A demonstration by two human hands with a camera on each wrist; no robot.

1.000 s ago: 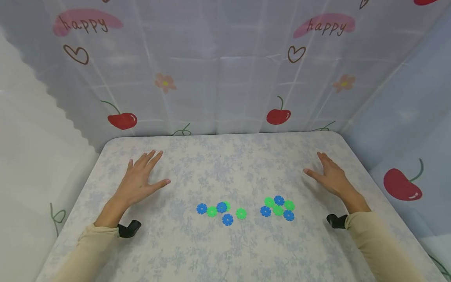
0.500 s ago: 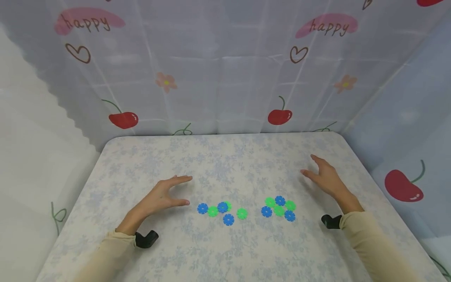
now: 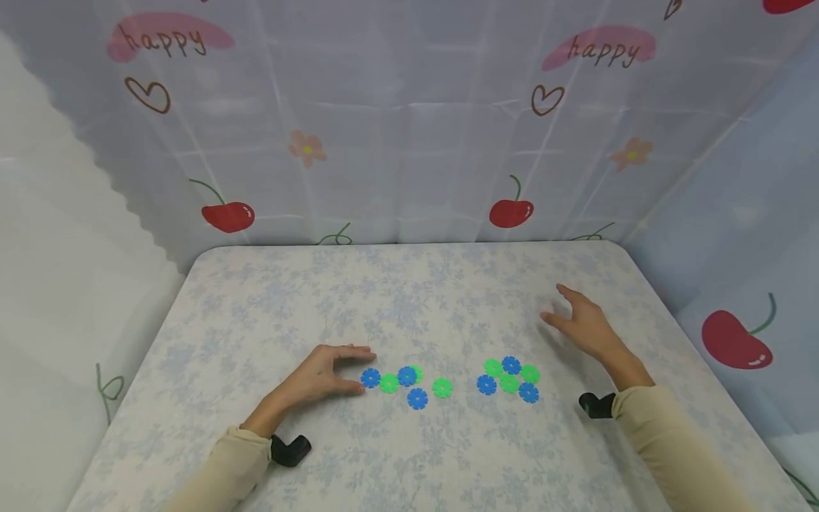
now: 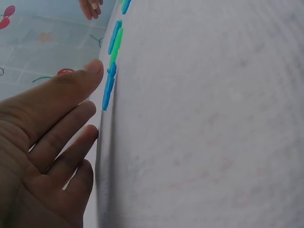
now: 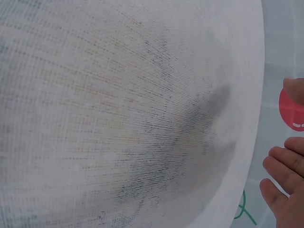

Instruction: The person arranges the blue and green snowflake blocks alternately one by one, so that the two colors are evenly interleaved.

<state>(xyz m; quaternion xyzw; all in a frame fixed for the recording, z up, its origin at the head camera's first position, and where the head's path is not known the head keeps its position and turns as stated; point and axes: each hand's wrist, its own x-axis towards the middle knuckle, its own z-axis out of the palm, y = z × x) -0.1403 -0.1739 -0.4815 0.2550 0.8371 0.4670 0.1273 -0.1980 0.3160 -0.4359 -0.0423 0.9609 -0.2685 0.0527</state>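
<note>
Several notched plastic discs, blue and green, lie flat on the table in two groups. The left group runs from a blue disc (image 3: pixel 370 377) past a green disc (image 3: pixel 389 384) to another green disc (image 3: pixel 442 387). My left hand (image 3: pixel 323 373) is at the left end, thumb and fingers spread apart, tips beside that first blue disc; contact cannot be made out. In the left wrist view the discs appear edge-on past the thumb (image 4: pixel 90 71). My right hand (image 3: pixel 589 327) hovers above the table, right of and behind the second group, fingers loosely extended and holding nothing.
A pale floral cloth covers the table (image 3: pixel 384 462). Behind it hangs a curtain (image 3: pixel 397 142) printed with cherries and hearts, with more sheeting at both sides. A black wrist-worn piece (image 3: pixel 291 451) sits by the left cuff, and a similar one (image 3: pixel 597 405) by the right.
My left hand has come right and nearer, from the table's left side to the left group's end, with thumb and fingers closer together. My right hand has drifted slightly left. The discs stay put.
</note>
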